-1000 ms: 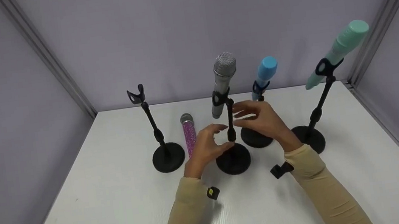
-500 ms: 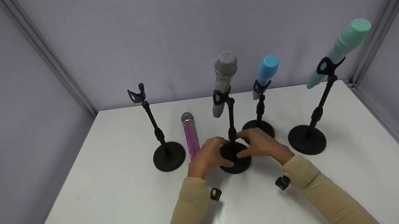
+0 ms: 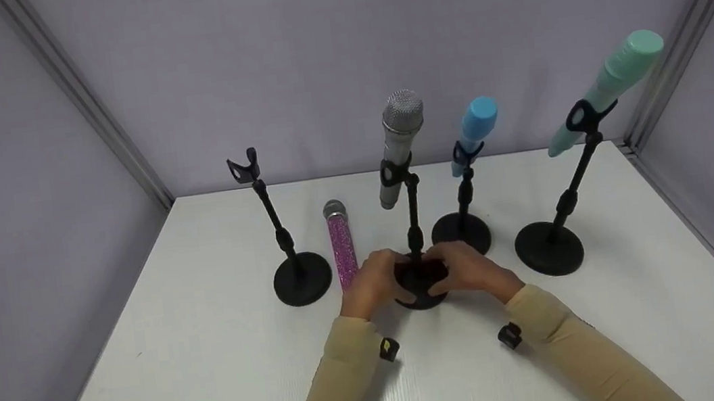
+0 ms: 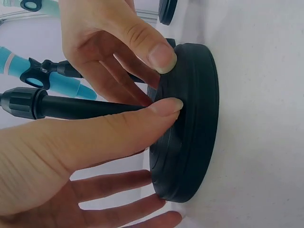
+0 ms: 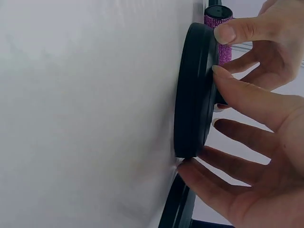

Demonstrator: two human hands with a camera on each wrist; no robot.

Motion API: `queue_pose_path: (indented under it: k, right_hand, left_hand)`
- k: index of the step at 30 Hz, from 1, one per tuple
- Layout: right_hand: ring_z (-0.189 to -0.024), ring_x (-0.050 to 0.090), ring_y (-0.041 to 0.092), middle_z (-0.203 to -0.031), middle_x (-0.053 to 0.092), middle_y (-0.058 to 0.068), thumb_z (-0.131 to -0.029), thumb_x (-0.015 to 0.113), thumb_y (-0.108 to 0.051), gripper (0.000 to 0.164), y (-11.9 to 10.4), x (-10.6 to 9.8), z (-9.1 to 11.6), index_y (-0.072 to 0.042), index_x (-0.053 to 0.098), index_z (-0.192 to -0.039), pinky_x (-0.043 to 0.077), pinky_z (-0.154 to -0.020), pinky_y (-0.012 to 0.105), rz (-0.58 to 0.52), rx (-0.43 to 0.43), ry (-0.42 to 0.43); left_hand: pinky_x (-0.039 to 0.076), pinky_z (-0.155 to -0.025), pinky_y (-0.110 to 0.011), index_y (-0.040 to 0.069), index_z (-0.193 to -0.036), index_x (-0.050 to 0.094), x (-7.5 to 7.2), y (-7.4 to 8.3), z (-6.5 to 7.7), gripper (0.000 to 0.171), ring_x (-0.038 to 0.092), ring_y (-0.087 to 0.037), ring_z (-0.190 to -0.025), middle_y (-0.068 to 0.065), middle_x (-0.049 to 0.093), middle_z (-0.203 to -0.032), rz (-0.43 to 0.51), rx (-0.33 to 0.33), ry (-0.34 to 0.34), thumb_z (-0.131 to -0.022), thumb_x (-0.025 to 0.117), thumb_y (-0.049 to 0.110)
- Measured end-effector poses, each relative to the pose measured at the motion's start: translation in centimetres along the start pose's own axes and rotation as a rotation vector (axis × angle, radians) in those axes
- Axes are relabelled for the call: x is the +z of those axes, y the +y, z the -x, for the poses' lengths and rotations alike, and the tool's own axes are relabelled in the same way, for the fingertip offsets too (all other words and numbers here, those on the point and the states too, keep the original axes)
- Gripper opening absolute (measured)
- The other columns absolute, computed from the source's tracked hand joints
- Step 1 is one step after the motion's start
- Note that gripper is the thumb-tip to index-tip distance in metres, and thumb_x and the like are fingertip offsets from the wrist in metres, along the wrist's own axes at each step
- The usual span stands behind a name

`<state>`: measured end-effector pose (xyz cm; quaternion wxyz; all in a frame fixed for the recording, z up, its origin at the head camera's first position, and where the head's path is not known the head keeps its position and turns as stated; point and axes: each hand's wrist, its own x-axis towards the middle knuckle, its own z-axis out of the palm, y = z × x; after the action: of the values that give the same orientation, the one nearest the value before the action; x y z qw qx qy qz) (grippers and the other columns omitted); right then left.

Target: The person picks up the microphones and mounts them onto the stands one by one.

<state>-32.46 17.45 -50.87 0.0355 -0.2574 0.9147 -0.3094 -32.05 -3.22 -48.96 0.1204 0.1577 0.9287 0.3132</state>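
Observation:
In the head view both hands surround the round black base of a microphone stand [image 3: 421, 282], whose clip carries a silver microphone [image 3: 399, 126] tilted head up. The left hand [image 3: 373, 286] grips the base from its left side. From the right side the right hand [image 3: 471, 269] grips the same base. In the left wrist view the thumbs press on top of the base [image 4: 194, 128], with fingers of the left hand [image 4: 80, 156] at its edge. The right wrist view has the right hand [image 5: 266, 147] with fingertips low at the rim; the base stands on the white table.
A pink glitter microphone [image 3: 341, 240] lies left of the gripped stand. Farther left is a stand with a bare clip [image 3: 302, 280]. A blue microphone [image 3: 478, 120] sits on a stand behind right, and a mint-green one [image 3: 628, 67] on a stand at far right.
The right hand has come down from beside the stand's pole to its base, and the left hand has lowered to the base too. The stand stays nearly in place.

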Motion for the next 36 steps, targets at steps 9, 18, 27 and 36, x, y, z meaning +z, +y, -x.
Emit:
queue_pose_path:
  k: [9,18,27,36]
  right_hand:
    - [-0.113,0.068,0.033,-0.118,0.073,0.015,-0.074,0.093,-0.013,0.057,0.6,0.4,0.1,0.001,0.070,-0.124,0.055,-0.099,0.052,-0.063,0.015,0.025]
    - [-0.111,0.067,0.033,-0.115,0.073,0.014,-0.074,0.093,-0.015,0.054,1.0,0.7,0.1,-0.001,0.071,-0.121,0.054,-0.099,0.052,-0.056,-0.025,0.058]
    - [-0.111,0.067,0.033,-0.115,0.074,0.014,-0.076,0.091,-0.016,0.052,0.9,0.5,-0.6,-0.004,0.072,-0.123,0.053,-0.101,0.052,-0.012,-0.016,0.038]
    - [-0.110,0.069,0.033,-0.115,0.076,0.016,-0.077,0.090,-0.011,0.046,0.3,0.5,-1.5,-0.001,0.073,-0.118,0.054,-0.100,0.051,-0.016,0.005,0.025]
  left_hand:
    - [0.054,-0.107,-0.041,0.008,-0.121,0.076,-0.1,-0.4,-0.3,0.054,0.070,-0.024,-0.116,-0.009,0.077,-0.120,0.001,0.053,-0.011,-0.070,0.094,0.002]
    - [0.054,-0.106,-0.040,0.008,-0.120,0.077,0.0,-0.5,-0.3,0.054,0.069,-0.023,-0.118,-0.008,0.076,-0.122,0.016,0.034,0.017,-0.070,0.095,0.005]
    - [0.054,-0.106,-0.041,0.004,-0.123,0.074,0.0,-0.6,-0.4,0.057,0.069,-0.027,-0.119,-0.012,0.076,-0.122,0.019,0.039,0.044,-0.070,0.094,0.006]
    - [0.053,-0.108,-0.043,0.006,-0.125,0.074,-0.2,-0.7,-0.9,0.055,0.068,-0.028,-0.120,-0.013,0.075,-0.124,0.052,-0.020,0.049,-0.072,0.092,0.003]
